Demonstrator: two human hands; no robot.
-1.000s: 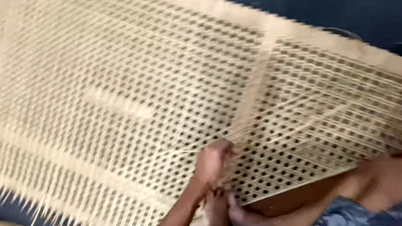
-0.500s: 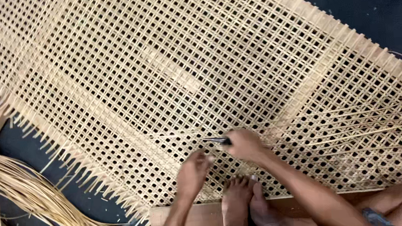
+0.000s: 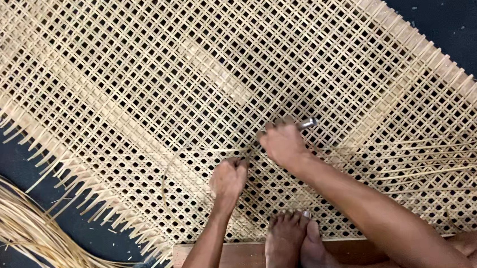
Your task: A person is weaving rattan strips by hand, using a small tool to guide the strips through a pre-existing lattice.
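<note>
A large woven cane mat [image 3: 189, 87] with an open lattice pattern fills most of the view. My left hand [image 3: 228, 179] is closed on a thin cane strip [image 3: 168, 173] that loops out to the left over the weave. My right hand [image 3: 282, 142] rests on the mat just right of it, gripping a small metal tool [image 3: 307, 124] whose silver tip sticks out past the fingers. The two hands are close together over the lower middle of the mat.
My bare feet [image 3: 295, 243] press on the mat's near edge above a wooden board [image 3: 243, 264]. A bundle of loose cane strips [image 3: 25, 230] lies on the dark floor at lower left. Loose strands [image 3: 450, 157] trail across the mat at right.
The view has shifted so the mat shows more fully. My right hand came up onto the mat with the metal tool; my left hand now pulls a strip into a loop.
</note>
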